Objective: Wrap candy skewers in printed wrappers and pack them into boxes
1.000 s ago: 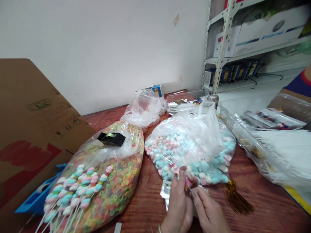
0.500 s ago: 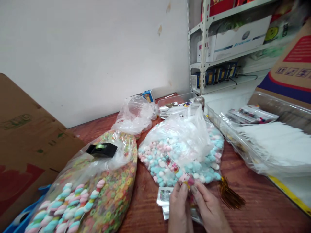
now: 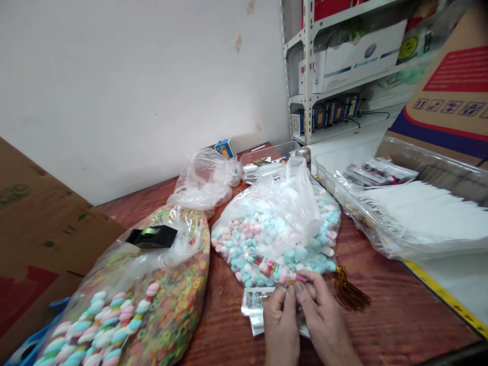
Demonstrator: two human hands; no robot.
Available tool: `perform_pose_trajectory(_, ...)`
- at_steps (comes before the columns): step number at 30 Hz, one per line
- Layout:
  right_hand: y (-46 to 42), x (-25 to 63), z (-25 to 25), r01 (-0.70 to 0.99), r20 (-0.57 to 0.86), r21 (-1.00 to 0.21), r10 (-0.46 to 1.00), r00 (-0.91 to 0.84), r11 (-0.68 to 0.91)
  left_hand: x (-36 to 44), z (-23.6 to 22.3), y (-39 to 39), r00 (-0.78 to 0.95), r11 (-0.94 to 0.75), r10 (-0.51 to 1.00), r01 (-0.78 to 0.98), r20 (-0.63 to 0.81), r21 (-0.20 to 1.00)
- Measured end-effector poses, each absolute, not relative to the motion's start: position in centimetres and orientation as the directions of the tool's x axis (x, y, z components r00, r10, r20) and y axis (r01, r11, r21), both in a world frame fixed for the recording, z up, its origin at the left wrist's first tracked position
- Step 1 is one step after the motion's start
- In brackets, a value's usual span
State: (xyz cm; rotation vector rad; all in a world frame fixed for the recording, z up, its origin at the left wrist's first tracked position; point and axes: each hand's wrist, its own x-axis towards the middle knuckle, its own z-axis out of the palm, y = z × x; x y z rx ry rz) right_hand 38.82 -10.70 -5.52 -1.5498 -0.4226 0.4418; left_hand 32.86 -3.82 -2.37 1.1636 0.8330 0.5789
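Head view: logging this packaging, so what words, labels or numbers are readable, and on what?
White carton on the shelf: blue lettering, too blurred.
Cardboard box at right: red panel, handling symbols, nothing legible.
Cardboard at left: green print, too blurred.
Small foil packets: print too small.

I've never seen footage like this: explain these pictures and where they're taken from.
There is no machine here: these are a person's own bare hands, filmed by a camera worn on their head. The left hand and right hand both pinch a slim wrapped stick of coloured sweets. On the wooden table lie a clear bag of pastel sweets, a bag of coloured ring cereal with a black tape dispenser on it, and gold tinsel ties.
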Motion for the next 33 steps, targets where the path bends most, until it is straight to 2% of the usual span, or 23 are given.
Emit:
perform_pose_trajectory(3,-11.4,39.0,-6.0,0.108,0.072,-0.993,0.503,0.861,-0.042,32.7,-1.9,-4.2,0.509,0.331,0.806,0.032,-0.301,0.943)
perform_pose_trajectory(6,-11.8,38.8,-5.9,0.063,0.079,-0.997,0.544,0.835,0.048,32.7,-1.5,-4.2,0.557,0.469,0.738,-0.014,-0.382,0.883)
perform_pose_trajectory(7,-11.8,38.7,-5.7,-0.022,0.039,-0.995,0.578,0.815,0.098,32.8,-1.5,-4.1,0.608,0.499,0.697,-0.031,-0.38,0.866)
perform_pose_trajectory(9,-11.6,38.5,-5.2,-0.311,-0.12,-0.934,0.67,0.732,0.173,33.0,-1.4,-3.8,0.674,0.522,0.648,-0.055,-0.355,0.851)
perform_pose_trajectory(11,-11.4,38.4,-4.7,-0.604,-0.269,-0.775,0.771,0.577,0.182,33.2,-1.5,-3.7,0.679,0.537,0.643,-0.068,-0.355,0.841)
perform_pose_trajectory(13,-11.2,38.3,-4.5,-0.748,-0.346,-0.65,0.826,0.444,0.13,33.3,-1.8,-3.6,0.668,0.568,0.642,-0.083,-0.377,0.819)
perform_pose_trajectory(14,-11.2,38.3,-4.5,-0.749,-0.36,-0.655,0.829,0.428,0.103,33.3,-1.9,-3.6,0.66,0.581,0.643,-0.089,-0.389,0.809)
perform_pose_trajectory(16,-11.1,38.1,-4.7,-0.594,-0.326,-0.799,0.769,0.55,0.086,33.3,-2.2,-3.5,0.652,0.581,0.649,-0.09,-0.393,0.809)
perform_pose_trajectory(18,-11.2,37.7,-5.1,-0.264,-0.16,-0.962,0.643,0.749,0.068,33.2,-2.5,-3.4,0.643,0.55,0.664,-0.073,-0.383,0.832)
perform_pose_trajectory(20,-11.3,37.5,-5.4,0.012,0.029,-0.999,0.539,0.842,0.036,33.0,-2.6,-3.2,0.634,0.489,0.685,-0.035,-0.359,0.872)
perform_pose_trajectory(21,-11.3,37.5,-5.5,0.044,0.059,-0.998,0.529,0.846,0.041,32.9,-2.7,-3.1,0.632,0.451,0.696,-0.014,-0.342,0.892)
perform_pose_trajectory(22,-11.4,37.6,-5.6,-0.028,0.017,-0.997,0.566,0.824,0.072,32.8,-2.7,-3.0,0.635,0.422,0.701,-0.002,-0.325,0.907)
perform_pose_trajectory(23,-11.4,37.7,-5.6,-0.174,-0.065,-0.978,0.632,0.772,0.112,32.7,-2.6,-2.8,0.649,0.416,0.69,0.006,-0.32,0.909)
perform_pose_trajectory(25,-11.6,38.0,-5.6,-0.526,-0.233,-0.841,0.792,0.564,0.127,32.5,-2.3,-2.6,0.712,0.489,0.607,0.016,-0.353,0.872)
perform_pose_trajectory(27,-11.8,38.1,-5.6,-0.73,-0.305,-0.682,0.89,0.338,0.043,32.3,-2.0,-2.5,0.788,0.624,0.456,0.047,-0.412,0.78)
perform_pose_trajectory(30,-12.2,37.8,-5.8,-0.756,-0.327,-0.652,0.923,0.203,-0.065,32.1,-1.9,-2.6,0.836,0.73,0.301,0.108,-0.46,0.675)
perform_pose_trajectory(33,-12.7,37.5,-6.1,-0.686,-0.358,-0.72,0.903,0.239,-0.104,32.2,-2.5,-2.6,0.814,0.729,0.331,0.099,-0.476,0.677)
